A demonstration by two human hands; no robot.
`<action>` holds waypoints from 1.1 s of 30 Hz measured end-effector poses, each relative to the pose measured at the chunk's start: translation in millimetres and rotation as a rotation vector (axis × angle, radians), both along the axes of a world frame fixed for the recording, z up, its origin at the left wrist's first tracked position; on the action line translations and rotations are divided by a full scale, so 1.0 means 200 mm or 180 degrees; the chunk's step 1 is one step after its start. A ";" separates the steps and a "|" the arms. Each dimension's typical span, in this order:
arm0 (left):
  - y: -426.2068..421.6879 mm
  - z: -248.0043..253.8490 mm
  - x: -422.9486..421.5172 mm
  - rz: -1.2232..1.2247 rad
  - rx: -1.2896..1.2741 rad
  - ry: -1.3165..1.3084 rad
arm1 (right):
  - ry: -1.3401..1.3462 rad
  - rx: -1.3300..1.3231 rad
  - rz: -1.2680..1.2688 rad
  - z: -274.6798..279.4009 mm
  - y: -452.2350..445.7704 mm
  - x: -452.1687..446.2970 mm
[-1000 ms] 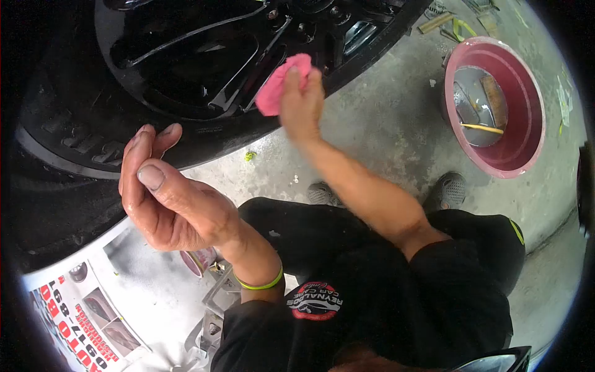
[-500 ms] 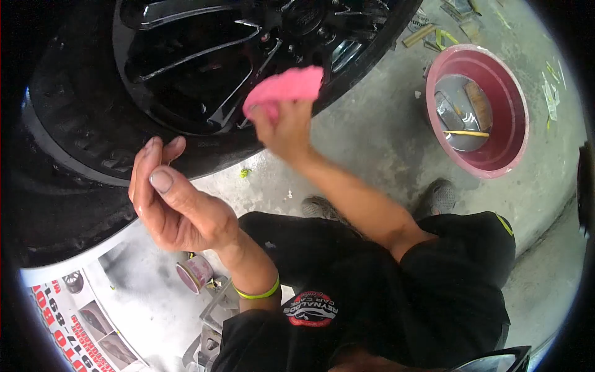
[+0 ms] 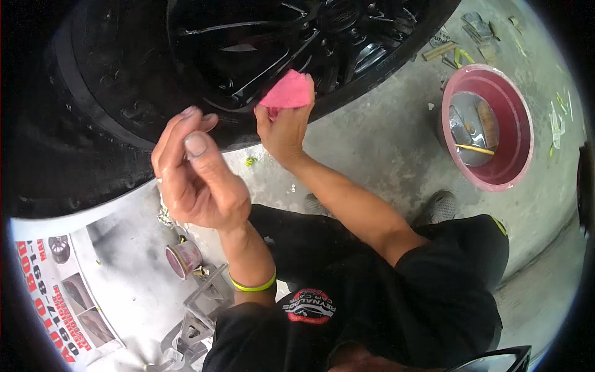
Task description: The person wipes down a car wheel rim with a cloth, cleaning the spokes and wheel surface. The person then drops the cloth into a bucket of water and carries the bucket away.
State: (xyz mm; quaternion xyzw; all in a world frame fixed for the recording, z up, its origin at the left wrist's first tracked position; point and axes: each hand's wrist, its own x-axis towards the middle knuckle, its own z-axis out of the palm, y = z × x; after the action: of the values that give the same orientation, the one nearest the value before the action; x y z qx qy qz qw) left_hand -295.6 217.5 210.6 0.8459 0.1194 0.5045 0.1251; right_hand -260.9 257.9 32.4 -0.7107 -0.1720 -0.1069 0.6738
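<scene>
My right hand (image 3: 284, 133) grips a folded pink cloth (image 3: 288, 90) between thumb and fingers. The cloth lies against the lower edge of a glossy black wheel rim (image 3: 248, 53), overlapping where rim and tire meet. Around the rim runs a black tire (image 3: 124, 111), its tread and sidewall filling the upper left. My left hand (image 3: 201, 180) is raised in front of the tire's lower side, palm turned inward. Its fingers are loosely bent, thumb apart, and nothing is in it. A yellow-green band (image 3: 254, 286) circles the left wrist.
A pink basin (image 3: 522, 133) with water, blocks and a yellow stick stands on the concrete floor at right. Scraps and tape bits (image 3: 480, 31) lie beyond it. At lower left are a small tub (image 3: 184, 259), a grey metal frame (image 3: 195, 316) and a printed banner (image 3: 62, 297).
The view has shifted, so wheel and basin sit further right. Against the wheel, the pink cloth has moved left, off the spokes towards the rim's lower edge. My left hand stays raised.
</scene>
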 end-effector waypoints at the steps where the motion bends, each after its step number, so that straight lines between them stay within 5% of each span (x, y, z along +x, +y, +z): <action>1: -0.02 0.00 0.02 -0.0111 -0.0022 -0.0012 | 0.0062 0.0208 0.0043 0.00 0.00 0.02; 5: -0.03 0.02 0.02 -0.0129 0.0072 -0.0116 | 0.0680 0.0745 0.0429 0.04 -0.06 0.17; 11: 0.07 0.09 -0.13 0.0349 -0.0021 -0.0369 | -0.0742 0.0823 -0.0846 0.04 -0.18 0.46; 13: 0.11 0.11 -0.17 0.0215 -0.0232 -0.0810 | -0.1002 0.1195 -0.0370 0.10 -0.21 0.45; 15: 0.13 0.12 -0.18 0.0246 -0.0259 -0.0930 | -0.1602 0.0616 0.0286 0.33 -0.28 0.39; 18: 0.10 0.11 -0.14 0.0195 -0.0278 -0.0845 | -0.2033 0.0852 0.0274 0.47 -0.11 0.28; 22: 0.08 0.09 -0.14 0.0025 -0.0065 -0.0725 | -0.1937 0.1251 0.0649 0.34 0.08 0.16; 27: 0.08 0.09 -0.10 0.0173 -0.0211 -0.0889 | -0.2362 0.0418 0.0739 -0.05 -0.05 0.09; 31: 0.05 0.06 -0.06 -0.0151 -0.0307 -0.0839 | -0.1945 0.0423 0.0552 -0.07 -0.14 0.15; 33: 0.05 0.05 -0.04 0.0095 -0.0171 0.0110 | -0.0747 0.1264 0.0351 -0.01 -0.19 0.18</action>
State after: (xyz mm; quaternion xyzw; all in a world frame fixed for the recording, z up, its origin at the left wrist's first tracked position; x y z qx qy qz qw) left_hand -304.0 227.2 221.2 0.8490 0.1477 0.4883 0.1381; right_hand -224.6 220.6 31.1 -0.5364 -0.2633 -0.1835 0.7805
